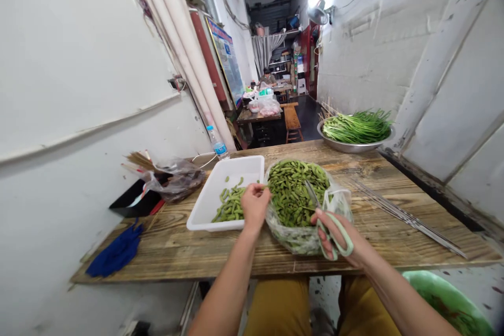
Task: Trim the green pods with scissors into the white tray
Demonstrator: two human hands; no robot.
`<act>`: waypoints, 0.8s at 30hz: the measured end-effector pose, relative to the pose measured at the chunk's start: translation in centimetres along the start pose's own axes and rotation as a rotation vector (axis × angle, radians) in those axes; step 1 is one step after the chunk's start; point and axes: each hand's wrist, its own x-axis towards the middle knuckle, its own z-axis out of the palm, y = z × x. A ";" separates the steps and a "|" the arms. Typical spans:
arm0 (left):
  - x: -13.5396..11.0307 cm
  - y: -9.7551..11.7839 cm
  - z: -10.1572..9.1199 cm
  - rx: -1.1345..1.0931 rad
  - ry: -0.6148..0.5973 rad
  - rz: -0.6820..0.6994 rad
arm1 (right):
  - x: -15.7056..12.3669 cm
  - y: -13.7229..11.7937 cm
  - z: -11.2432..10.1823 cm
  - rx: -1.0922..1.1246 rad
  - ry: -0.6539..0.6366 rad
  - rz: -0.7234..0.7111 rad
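My right hand [340, 236] is wrapped round scissors [311, 192] with pale green handles. Their metal blades point up and away over a clear plastic bag [297, 241] heaped with edamame pods [291, 184]. A small green bit shows by the right fingertips, too small to make out. Between the bag and a white plastic tray [200, 213], my left hand [255, 205] is closed in a pinch on what looks like a single edamame pod [264, 187]. Several more pods [232, 205] lie in the tray, partly hidden behind that hand.
A steel bowl of green stalks [358, 128] stands at the back right, near metal skewers [409, 215]. On the left lie a blue cloth [118, 252] and a black box [129, 199]. A water bottle [218, 143] stands behind the tray; a green basin [444, 294] sits below right.
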 end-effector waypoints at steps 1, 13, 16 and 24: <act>0.7 -0.2 -1.1 0.214 0.086 0.108 | 0.0 -0.1 -0.5 0.057 0.012 -0.008; 0.0 2.8 10.4 0.927 -0.539 0.535 | -0.7 0.7 -3.0 0.476 -0.103 -0.039; 0.4 3.0 11.4 1.010 -0.520 0.465 | -0.7 0.9 -3.1 0.464 -0.095 -0.044; -1.3 2.0 9.6 1.021 -0.644 0.556 | -0.6 1.1 -2.7 0.376 -0.062 -0.043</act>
